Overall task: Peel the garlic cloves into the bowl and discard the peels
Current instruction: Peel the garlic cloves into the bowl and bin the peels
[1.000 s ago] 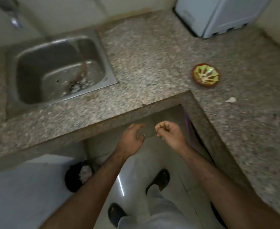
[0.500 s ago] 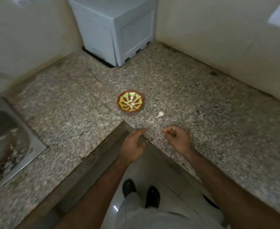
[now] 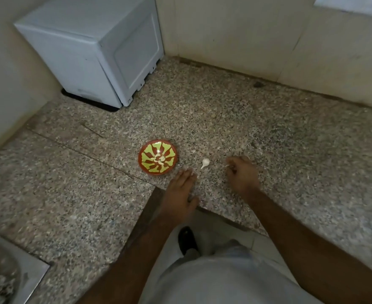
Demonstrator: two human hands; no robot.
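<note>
A small red bowl (image 3: pixel 157 157) with a green pattern stands on the granite counter and holds a few peeled garlic cloves (image 3: pixel 159 160). One unpeeled white clove (image 3: pixel 205 162) lies on the counter just right of the bowl. My left hand (image 3: pixel 180 191) hovers flat over the counter's inner corner, fingers straight, its tips just below the bowl and left of the clove. My right hand (image 3: pixel 242 172) is right of the clove with its fingers curled in; I see nothing plainly held in them.
A white appliance (image 3: pixel 97 51) stands in the far left corner against the wall. A steel sink's edge (image 3: pixel 27 279) shows at the bottom left. The speckled counter (image 3: pixel 268 128) wraps around me in an L, with walls behind it.
My view has swung from the sink and floor to the counter corner. Both hands moved from over the floor onto the counter, on either side of the loose clove.
</note>
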